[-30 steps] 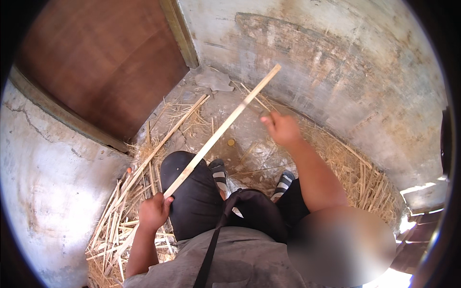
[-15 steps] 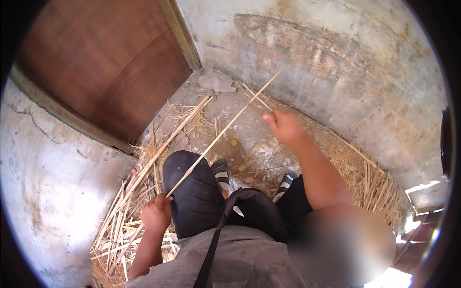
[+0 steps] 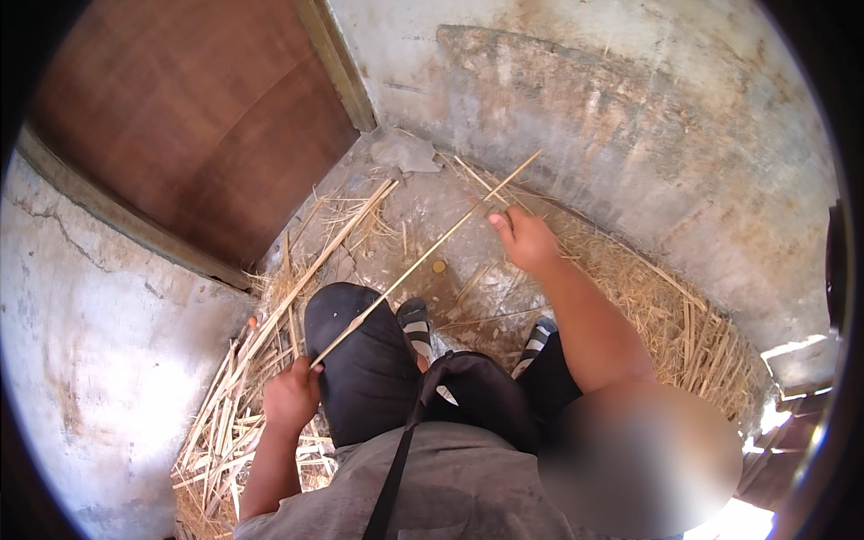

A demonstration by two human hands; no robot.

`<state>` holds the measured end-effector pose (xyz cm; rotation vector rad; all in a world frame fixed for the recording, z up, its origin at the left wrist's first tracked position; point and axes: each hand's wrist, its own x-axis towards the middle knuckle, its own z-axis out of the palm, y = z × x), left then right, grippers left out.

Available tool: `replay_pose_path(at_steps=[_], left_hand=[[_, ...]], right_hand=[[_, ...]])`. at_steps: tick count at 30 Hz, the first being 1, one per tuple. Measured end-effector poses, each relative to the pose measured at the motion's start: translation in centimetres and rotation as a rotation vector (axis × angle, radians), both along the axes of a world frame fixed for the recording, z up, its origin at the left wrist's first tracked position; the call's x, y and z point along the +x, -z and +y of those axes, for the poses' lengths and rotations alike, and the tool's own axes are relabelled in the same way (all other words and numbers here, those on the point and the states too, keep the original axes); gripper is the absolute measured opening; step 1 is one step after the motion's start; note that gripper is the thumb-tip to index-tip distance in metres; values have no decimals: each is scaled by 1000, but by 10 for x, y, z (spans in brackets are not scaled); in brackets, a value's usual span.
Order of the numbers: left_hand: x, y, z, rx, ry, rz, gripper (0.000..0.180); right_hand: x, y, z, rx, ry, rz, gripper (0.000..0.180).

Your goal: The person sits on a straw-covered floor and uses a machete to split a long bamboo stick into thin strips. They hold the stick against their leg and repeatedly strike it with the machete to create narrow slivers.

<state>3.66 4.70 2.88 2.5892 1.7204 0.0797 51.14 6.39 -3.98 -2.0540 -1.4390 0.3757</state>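
Straw-strewn concrete floor (image 3: 450, 211) by a brown door (image 3: 180, 117): left hand (image 3: 290, 396) and right hand (image 3: 525, 239), well apart, each grip one end of a thin cane strip (image 3: 423, 261) stretched over the knee.

From my remote feed I see the person wears a grey top (image 3: 468, 490) of plain cloth, with a narrow black strap (image 3: 405, 441) running slantwise across the chest. Below it are black trousers (image 3: 360, 360), loose at the knees. Both forearms are bare. The feet wear sandals (image 3: 415, 326) with black and white striped bands. I see no watch, ring or glove.
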Motion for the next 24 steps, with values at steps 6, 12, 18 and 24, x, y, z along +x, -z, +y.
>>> replay_pose_path(at_steps=[6,12,18,24], left_hand=[[-10,11,-1,-15,15,-105,23],[-5,10,6,24,29,-54,23],[-4,-1,5,-51,42,-15,21],[-12,2,6,-21,37,-16,21]], right_hand=[[-63,-46,-13,56,-484,-272,55],[8,-13,3,51,116,49,59],[-15,-1,-5,0,-164,-54,60],[-47,-23,-4,74,-508,-224,58]])
